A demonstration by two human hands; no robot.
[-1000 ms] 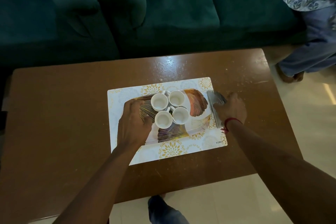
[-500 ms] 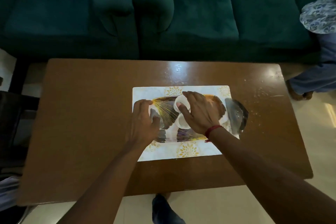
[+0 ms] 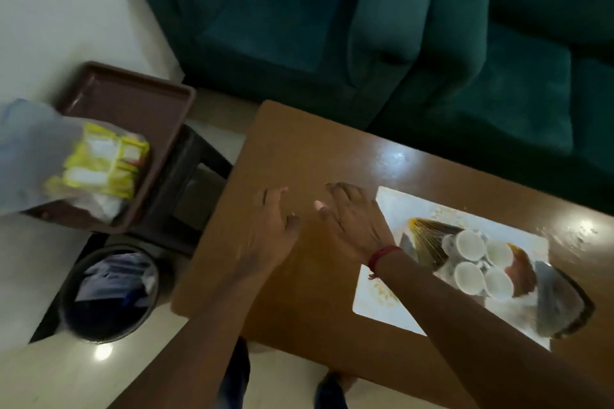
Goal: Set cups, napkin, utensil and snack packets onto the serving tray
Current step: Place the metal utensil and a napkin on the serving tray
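The left hand (image 3: 265,232) and the right hand (image 3: 354,226) hang above the tabletop (image 3: 299,149), fingers (image 3: 342,192) spread and holding nothing.

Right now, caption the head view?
Left hand and right hand hover open over the table; four cups sit on the tray.

You have: brown wooden table (image 3: 299,159) | directly on it: white gold-printed mat (image 3: 395,209) | on your mat: feather-patterned tray (image 3: 432,231) bearing four white cups (image 3: 470,244)

Teal sofa (image 3: 432,43) at 12 o'clock, behind wooden table (image 3: 299,149). Dark round bin (image 3: 83,325) w/ crumpled stuff at 8 o'clock, dark stool (image 3: 179,189) just above it.
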